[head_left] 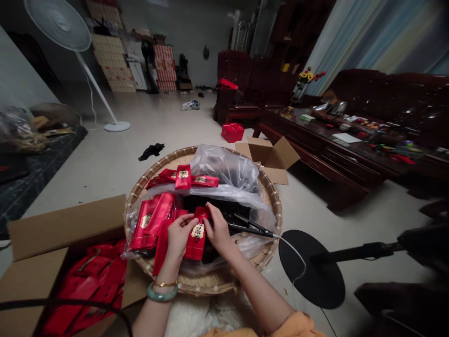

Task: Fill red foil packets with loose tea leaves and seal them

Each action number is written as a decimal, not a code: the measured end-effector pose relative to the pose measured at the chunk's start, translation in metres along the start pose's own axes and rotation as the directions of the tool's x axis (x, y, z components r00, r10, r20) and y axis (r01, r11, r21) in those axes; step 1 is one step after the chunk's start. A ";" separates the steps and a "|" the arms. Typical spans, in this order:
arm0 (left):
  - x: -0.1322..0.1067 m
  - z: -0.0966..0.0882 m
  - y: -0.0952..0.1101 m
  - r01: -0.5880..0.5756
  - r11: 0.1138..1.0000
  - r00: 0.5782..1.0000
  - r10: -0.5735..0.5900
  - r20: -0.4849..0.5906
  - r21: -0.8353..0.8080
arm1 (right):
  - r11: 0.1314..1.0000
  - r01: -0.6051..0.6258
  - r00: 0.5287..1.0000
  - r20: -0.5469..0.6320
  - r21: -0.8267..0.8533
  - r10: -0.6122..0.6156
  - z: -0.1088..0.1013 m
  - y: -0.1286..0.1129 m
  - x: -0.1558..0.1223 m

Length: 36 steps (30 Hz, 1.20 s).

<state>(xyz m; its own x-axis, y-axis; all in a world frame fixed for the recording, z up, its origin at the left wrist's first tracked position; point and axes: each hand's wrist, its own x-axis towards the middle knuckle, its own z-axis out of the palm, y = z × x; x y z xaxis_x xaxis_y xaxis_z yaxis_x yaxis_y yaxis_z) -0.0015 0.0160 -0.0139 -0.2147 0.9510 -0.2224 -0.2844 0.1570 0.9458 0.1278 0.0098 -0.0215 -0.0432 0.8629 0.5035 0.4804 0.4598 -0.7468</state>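
Both of my hands hold one small red packet [197, 238] with a gold label over a round woven basket [271, 194]. My left hand [179, 235] pinches its left edge, fingers curled. My right hand [218, 230] grips its top right corner, fingers closed. Several more red packets [151, 220] lie in the basket on the left and at the back [191, 178]. A clear plastic bag [224, 164] with dark contents fills the basket's middle. A black flat tool with a white cord [250, 227] rests just right of my right hand.
An open cardboard box [66, 224] with red packets stands at the lower left. Another open box [271, 154] sits behind the basket. A black round fan base [315, 271] lies at the right, a white standing fan [105, 100] at the back left, and a dark wooden table [336, 154] on the right.
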 end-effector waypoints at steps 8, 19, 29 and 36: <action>0.001 0.000 -0.004 -0.012 1.000 1.000 0.012 -0.009 0.004 | 0.999 0.029 0.999 -0.025 -0.027 -0.030 -0.001 0.002 0.000; 0.001 -0.001 -0.005 -0.035 0.997 0.999 0.037 -0.017 0.061 | 0.996 -0.029 0.999 -0.015 0.078 0.030 -0.009 0.006 0.005; -0.004 0.001 0.003 -0.085 0.964 0.992 0.058 0.112 0.254 | 0.989 0.069 0.998 -0.003 -0.129 -0.070 -0.020 0.007 0.016; -0.002 0.000 0.005 0.071 0.987 0.978 -0.097 0.183 0.144 | 0.990 0.130 0.983 0.138 -0.052 -0.122 -0.028 0.003 0.013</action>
<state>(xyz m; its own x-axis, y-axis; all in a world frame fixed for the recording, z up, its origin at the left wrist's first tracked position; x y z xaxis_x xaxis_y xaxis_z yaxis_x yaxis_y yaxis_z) -0.0029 0.0146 -0.0084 -0.0111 0.9640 -0.2658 -0.1615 0.2606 0.9519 0.1536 0.0160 -0.0048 -0.2225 0.8209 0.5259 0.5154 0.5570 -0.6513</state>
